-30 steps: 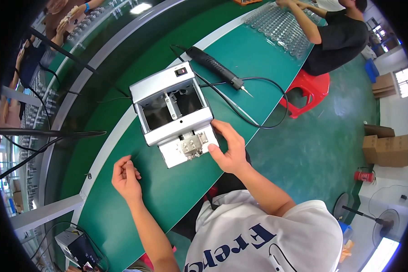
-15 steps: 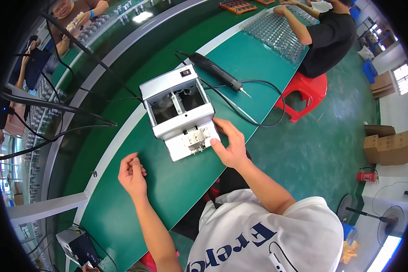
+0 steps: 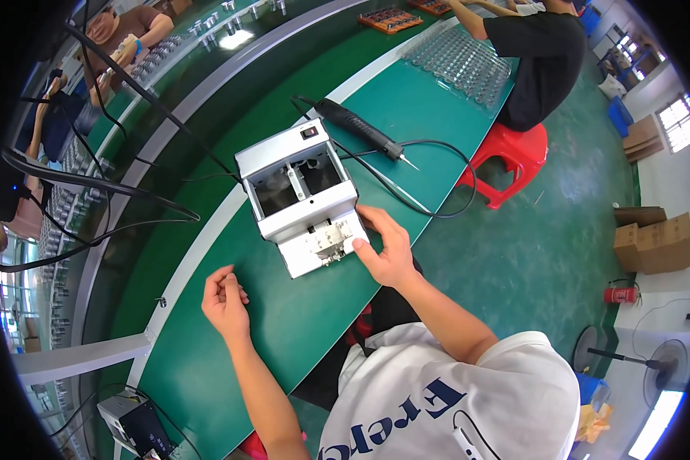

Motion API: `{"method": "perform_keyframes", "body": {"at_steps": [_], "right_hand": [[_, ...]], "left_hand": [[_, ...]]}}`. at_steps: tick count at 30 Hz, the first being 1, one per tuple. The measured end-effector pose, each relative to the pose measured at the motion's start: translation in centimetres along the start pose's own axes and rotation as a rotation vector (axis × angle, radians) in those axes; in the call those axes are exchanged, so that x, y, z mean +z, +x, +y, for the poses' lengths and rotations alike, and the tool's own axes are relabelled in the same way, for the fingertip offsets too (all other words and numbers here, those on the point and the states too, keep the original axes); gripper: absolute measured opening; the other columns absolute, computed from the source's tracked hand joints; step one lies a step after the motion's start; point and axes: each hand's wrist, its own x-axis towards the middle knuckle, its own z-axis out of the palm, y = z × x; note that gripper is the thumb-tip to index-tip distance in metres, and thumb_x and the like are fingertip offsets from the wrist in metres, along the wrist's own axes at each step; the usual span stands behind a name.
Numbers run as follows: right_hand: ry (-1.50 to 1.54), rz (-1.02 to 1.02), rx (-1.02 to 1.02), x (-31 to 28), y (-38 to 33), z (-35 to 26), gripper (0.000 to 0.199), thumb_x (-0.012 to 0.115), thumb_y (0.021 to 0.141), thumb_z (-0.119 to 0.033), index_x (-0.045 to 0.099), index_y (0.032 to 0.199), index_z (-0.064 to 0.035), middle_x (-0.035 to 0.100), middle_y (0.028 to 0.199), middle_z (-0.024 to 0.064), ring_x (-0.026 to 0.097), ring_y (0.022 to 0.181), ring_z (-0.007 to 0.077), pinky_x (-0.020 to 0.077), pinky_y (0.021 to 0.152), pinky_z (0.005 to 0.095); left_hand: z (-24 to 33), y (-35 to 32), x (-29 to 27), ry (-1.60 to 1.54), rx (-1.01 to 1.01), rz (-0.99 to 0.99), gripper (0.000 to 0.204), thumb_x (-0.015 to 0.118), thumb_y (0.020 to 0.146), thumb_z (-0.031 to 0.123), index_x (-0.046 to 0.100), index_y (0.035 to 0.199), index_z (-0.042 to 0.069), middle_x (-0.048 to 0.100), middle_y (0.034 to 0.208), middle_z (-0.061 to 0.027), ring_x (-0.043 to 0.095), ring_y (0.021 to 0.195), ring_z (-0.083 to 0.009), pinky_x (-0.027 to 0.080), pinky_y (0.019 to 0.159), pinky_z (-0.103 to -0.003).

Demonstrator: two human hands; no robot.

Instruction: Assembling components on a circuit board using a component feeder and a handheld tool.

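— Hands?
— Right hand [image 3: 387, 249] fingers resting on near-right corner of grey machine box [image 3: 303, 195], nothing gripped. Left hand [image 3: 224, 297] loosely curled, fingertips pinched; contents too small to tell.
— Box location?
— Mid green table [image 3: 284, 322]. Black electric screwdriver [image 3: 358, 127] lies far right of it.

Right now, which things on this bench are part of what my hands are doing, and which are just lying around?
In use:
right hand on the white machine
left hand, fingers pinched, above the green table

Lying about:
electric screwdriver
clear tray
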Motion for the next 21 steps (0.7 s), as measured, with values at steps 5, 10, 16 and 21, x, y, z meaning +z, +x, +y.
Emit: {"method": "perform_keyframes", "body": {"at_steps": [5, 10, 16, 21], "right_hand": [[0.003, 0.006, -0.002, -0.19, -0.11, -0.09, 0.050, 0.066, 0.091, -0.021, 0.054, 0.130, 0.0082, 0.063, 0.122, 0.0224, 0.067, 0.110, 0.0329, 0.0513, 0.098, 0.0381], [-0.005, 0.036, -0.008, 0.07, -0.07, -0.26, 0.048, 0.069, 0.087, -0.020, 0.058, 0.128, 0.0035, 0.064, 0.120, 0.0204, 0.067, 0.103, 0.0341, 0.0531, 0.091, 0.0370], [-0.008, 0.005, -0.001, -0.14, -0.07, -0.58, 0.049, 0.067, 0.089, -0.018, 0.055, 0.129, 0.0070, 0.063, 0.119, 0.0226, 0.067, 0.107, 0.0346, 0.0518, 0.097, 0.0384], [-0.035, 0.018, -0.002, -0.61, 0.00, -0.46, 0.046, 0.067, 0.089, -0.013, 0.056, 0.129, 0.0066, 0.063, 0.120, 0.0218, 0.067, 0.108, 0.0329, 0.0519, 0.097, 0.0377]], "left_hand": [[0.02, -0.06, 0.16, -0.004, 0.010, -0.008, 0.013, 0.060, 0.099, 0.009, 0.067, 0.106, 0.000, 0.055, 0.073, 0.0017, 0.048, 0.057, -0.0051, 0.039, 0.050, -0.020], [-0.16, -0.07, -0.10, 0.013, 0.010, -0.001, 0.013, 0.060, 0.099, 0.010, 0.067, 0.106, 0.001, 0.053, 0.071, 0.0017, 0.048, 0.057, -0.0050, 0.039, 0.050, -0.020], [-0.11, -0.06, -0.09, 0.015, 0.024, -0.005, 0.013, 0.060, 0.099, 0.010, 0.067, 0.106, 0.001, 0.053, 0.070, 0.0015, 0.048, 0.057, -0.0050, 0.039, 0.050, -0.020], [-0.18, 0.06, 0.33, -0.007, 0.048, -0.023, 0.013, 0.059, 0.100, 0.010, 0.067, 0.106, 0.001, 0.054, 0.070, 0.0012, 0.048, 0.057, -0.0050, 0.039, 0.050, -0.020]]}}
